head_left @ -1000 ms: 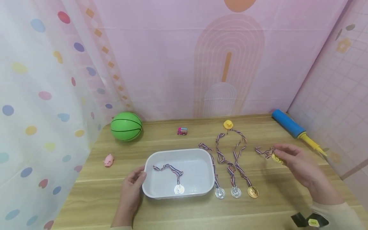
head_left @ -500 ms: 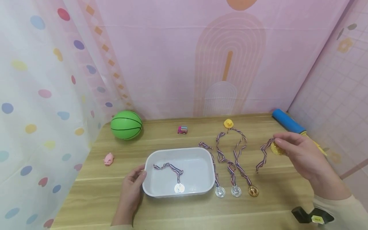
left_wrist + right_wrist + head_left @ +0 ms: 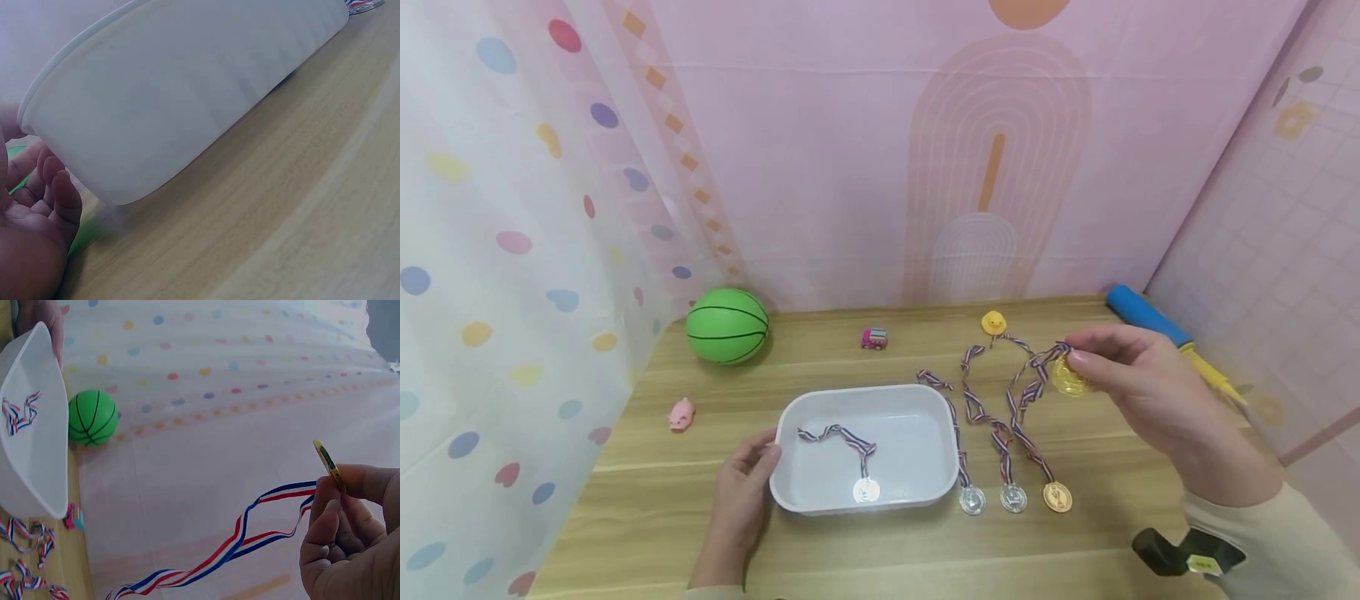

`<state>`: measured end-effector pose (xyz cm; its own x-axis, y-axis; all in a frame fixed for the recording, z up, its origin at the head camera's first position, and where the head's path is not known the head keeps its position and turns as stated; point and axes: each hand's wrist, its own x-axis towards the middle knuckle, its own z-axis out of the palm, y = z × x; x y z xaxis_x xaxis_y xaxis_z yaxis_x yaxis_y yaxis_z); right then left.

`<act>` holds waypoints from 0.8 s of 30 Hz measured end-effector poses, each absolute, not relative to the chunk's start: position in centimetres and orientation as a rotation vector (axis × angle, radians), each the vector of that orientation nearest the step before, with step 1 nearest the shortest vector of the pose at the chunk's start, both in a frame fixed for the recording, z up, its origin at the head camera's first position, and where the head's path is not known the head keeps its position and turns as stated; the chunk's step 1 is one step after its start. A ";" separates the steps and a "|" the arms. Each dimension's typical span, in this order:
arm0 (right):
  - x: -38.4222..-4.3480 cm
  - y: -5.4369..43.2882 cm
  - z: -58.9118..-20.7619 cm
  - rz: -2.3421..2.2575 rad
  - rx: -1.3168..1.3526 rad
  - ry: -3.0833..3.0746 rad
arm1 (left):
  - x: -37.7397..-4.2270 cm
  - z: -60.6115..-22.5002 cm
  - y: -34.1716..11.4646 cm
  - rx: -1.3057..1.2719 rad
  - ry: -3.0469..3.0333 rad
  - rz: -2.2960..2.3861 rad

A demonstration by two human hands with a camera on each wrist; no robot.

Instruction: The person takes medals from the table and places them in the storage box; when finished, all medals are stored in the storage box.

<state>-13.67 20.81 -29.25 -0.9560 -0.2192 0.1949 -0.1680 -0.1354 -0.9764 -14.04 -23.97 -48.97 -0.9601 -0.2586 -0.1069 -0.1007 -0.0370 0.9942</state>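
Observation:
My right hand (image 3: pixel 1138 387) pinches a gold medal (image 3: pixel 1070 378) between thumb and fingers, raised above the table. Its red, white and blue ribbon (image 3: pixel 215 555) trails loosely away from the fingers. At the left end of a white plastic tub (image 3: pixel 917 487), my left hand (image 3: pixel 741 483) grips the rim, thumb on top and fingers outside. Inside the tub lies a silver medal (image 3: pixel 867 490) with a twisted ribbon. Right of the tub, a row of medals rests on the table: a silver medal (image 3: pixel 972 500), another silver medal (image 3: pixel 1013 498) and a gold medal (image 3: pixel 1057 497).
Along the back of the wooden table (image 3: pixel 880 558) are a green ball (image 3: pixel 727 326), a tiny toy truck (image 3: pixel 874 338) and a yellow rubber duck (image 3: pixel 993 322). A pink toy pig (image 3: pixel 681 414) sits at left. A blue and yellow pump (image 3: pixel 1150 317) lies at back right.
My right hand has lifted the gold medal and carried it leftward, its ribbon now hanging over the ribbons on the table. My left hand and the tub have stayed put.

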 end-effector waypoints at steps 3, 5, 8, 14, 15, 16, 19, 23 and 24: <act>-13.9 19.5 -28.7 -2.286 -0.468 2.041 | -14.1 -49.0 -24.0 0.403 -2.112 -2.140; -14.0 18.7 -28.3 -2.274 -0.475 2.038 | -14.0 -49.0 -24.0 0.402 -2.113 -2.132; -14.2 17.6 -27.9 -2.250 -0.490 2.043 | -14.0 -49.1 -24.0 0.381 -2.096 -2.132; -14.6 15.6 -27.7 -2.197 -0.497 2.052 | -14.0 -49.1 -24.1 0.396 -2.111 -2.124; -14.7 15.4 -27.6 -2.188 -0.490 2.046 | -14.0 -49.1 -24.1 0.396 -2.114 -2.126; -14.7 15.1 -27.6 -2.180 -0.482 2.042 | -14.0 -49.1 -24.1 0.398 -2.117 -2.124; -14.8 14.3 -27.5 -2.157 -0.454 2.038 | -14.0 -49.1 -24.1 0.399 -2.115 -2.129; -14.9 13.5 -27.3 -2.136 -0.439 2.032 | -14.0 -49.1 -24.2 0.405 -2.111 -2.132; -14.9 13.3 -27.2 -2.134 -0.441 2.027 | -14.0 -49.1 -24.2 0.406 -2.112 -2.132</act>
<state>-14.93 13.29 -27.24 -0.9428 -0.3184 0.0987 -0.0822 -0.0649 -0.9945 -14.03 -24.16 -49.12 -0.9578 -0.2658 -0.1096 -0.1070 -0.0243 0.9940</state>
